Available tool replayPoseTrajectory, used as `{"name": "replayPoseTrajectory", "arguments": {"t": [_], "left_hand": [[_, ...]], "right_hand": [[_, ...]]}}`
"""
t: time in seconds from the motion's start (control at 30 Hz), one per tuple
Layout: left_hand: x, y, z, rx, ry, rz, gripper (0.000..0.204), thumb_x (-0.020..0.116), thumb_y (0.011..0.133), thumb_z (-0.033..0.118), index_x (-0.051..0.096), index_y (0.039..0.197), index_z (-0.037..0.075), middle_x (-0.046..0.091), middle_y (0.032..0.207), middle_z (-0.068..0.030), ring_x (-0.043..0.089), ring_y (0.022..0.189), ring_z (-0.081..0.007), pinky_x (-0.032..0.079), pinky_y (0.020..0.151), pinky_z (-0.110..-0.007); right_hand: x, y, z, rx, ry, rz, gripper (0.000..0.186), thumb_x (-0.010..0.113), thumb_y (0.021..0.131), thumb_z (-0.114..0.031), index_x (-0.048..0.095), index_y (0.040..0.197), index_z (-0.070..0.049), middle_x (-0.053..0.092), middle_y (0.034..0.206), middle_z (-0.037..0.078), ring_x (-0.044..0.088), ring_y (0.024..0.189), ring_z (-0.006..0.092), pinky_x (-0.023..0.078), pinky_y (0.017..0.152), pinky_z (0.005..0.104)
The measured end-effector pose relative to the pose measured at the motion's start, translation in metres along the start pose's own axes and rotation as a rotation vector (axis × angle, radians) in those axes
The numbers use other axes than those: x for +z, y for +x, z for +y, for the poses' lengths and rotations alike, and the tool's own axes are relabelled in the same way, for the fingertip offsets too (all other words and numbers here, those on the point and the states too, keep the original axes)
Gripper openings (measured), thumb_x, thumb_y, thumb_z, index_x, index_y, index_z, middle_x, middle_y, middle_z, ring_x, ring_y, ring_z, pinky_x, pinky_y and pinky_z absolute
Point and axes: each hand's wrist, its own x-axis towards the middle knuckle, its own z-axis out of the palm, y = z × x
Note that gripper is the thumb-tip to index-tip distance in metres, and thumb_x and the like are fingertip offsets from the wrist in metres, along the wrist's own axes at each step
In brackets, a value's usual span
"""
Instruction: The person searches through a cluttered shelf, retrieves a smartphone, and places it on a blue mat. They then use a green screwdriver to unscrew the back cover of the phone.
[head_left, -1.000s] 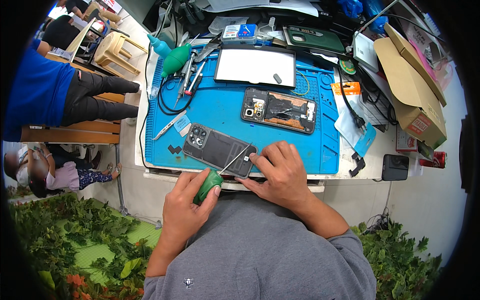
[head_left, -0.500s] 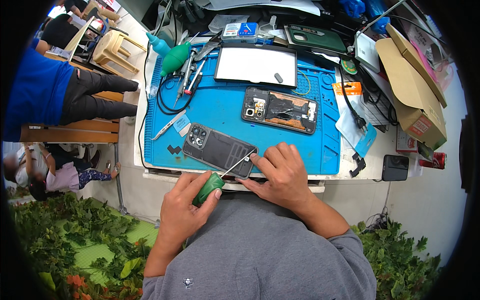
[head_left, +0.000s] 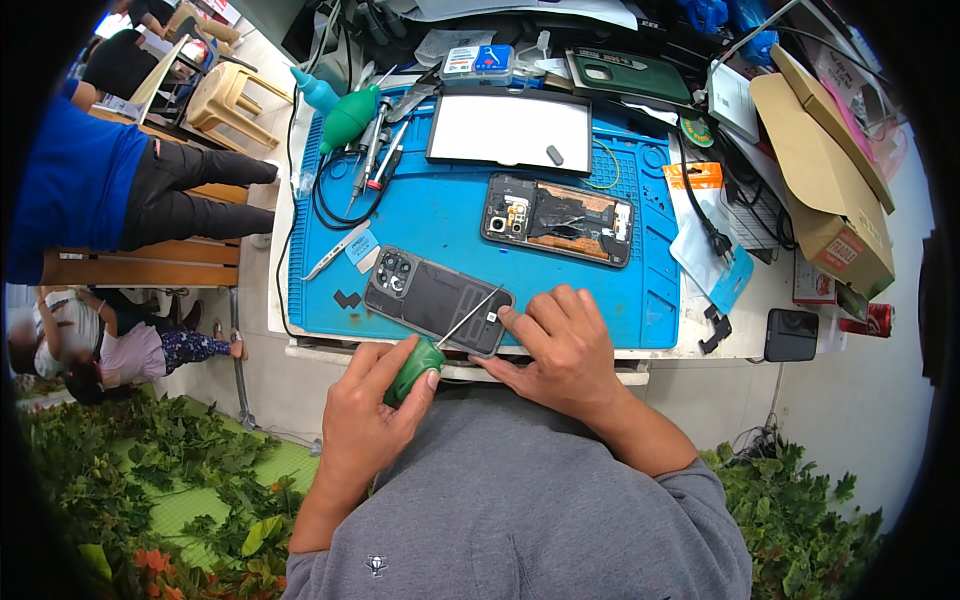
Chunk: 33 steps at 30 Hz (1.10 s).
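Observation:
A dark phone (head_left: 425, 300) with a cluster of camera lenses lies slantwise, back up, at the near edge of the blue mat (head_left: 420, 220). My right hand (head_left: 562, 348) grips its right end, with fingers on the back and thumb at the near edge. Closed round a green-handled tool (head_left: 418, 372), my left hand (head_left: 372, 405) sits just off the mat's edge. The tool's thin metal shaft slants up and right over the phone's back; whether its tip touches I cannot tell. By my right fingertips is a small white square (head_left: 492, 314).
Beyond lies an opened phone (head_left: 558, 220) with bare inner parts. A white tray (head_left: 510, 125) stands behind it. Tweezers (head_left: 336, 252), a green blower bulb (head_left: 350, 118) and slim tools are on the left. To the right are a plastic pouch (head_left: 708, 250), a cardboard box (head_left: 825, 185) and another phone (head_left: 790, 335).
The tool's tip has shifted slightly left and farther away, off the spot beside my right fingertips. The small white square now shows more fully. My right hand keeps its place.

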Motion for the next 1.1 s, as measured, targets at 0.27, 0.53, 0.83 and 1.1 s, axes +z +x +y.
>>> {"name": "replayPoseTrajectory", "arguments": {"t": [0.27,0.53,0.83,1.1], "left_hand": [[-0.002,-0.002,-0.002,0.018,-0.039,-0.037,0.041,0.088,0.097,0.017,0.080,0.132,-0.001,0.078,0.113,-0.0141,0.082,0.089,-0.0281,0.064,0.072,-0.038],[-0.003,-0.003,0.004,-0.060,-0.039,-0.006,0.041,0.087,0.098,0.014,0.078,0.134,-0.003,0.077,0.112,-0.0149,0.079,0.094,-0.0265,0.061,0.079,-0.036],[-0.002,-0.003,-0.001,0.021,-0.006,0.021,0.041,0.087,0.097,0.017,0.079,0.132,-0.001,0.077,0.112,-0.0136,0.080,0.086,-0.0291,0.062,0.071,-0.040],[0.000,-0.002,-0.003,0.051,-0.002,0.001,0.040,0.087,0.097,0.018,0.079,0.132,-0.001,0.078,0.113,-0.0139,0.081,0.087,-0.0298,0.063,0.070,-0.038]], "right_hand": [[0.000,-0.001,-0.001,0.004,0.003,-0.010,0.056,0.102,0.073,-0.044,0.081,0.107,-0.005,0.059,0.088,0.005,0.055,0.084,0.0238,0.040,0.073,0.0406],[0.000,0.000,-0.001,0.002,0.006,0.004,0.056,0.101,0.072,-0.043,0.081,0.108,-0.004,0.058,0.087,0.005,0.055,0.084,0.0243,0.039,0.073,0.0408],[-0.002,0.001,-0.002,0.007,0.002,0.008,0.056,0.101,0.072,-0.043,0.081,0.107,-0.005,0.058,0.086,0.005,0.055,0.083,0.0248,0.039,0.073,0.0411],[0.000,0.000,-0.001,0.001,-0.003,0.004,0.056,0.102,0.073,-0.044,0.081,0.106,-0.005,0.058,0.086,0.005,0.055,0.082,0.0243,0.039,0.072,0.0410]]}}
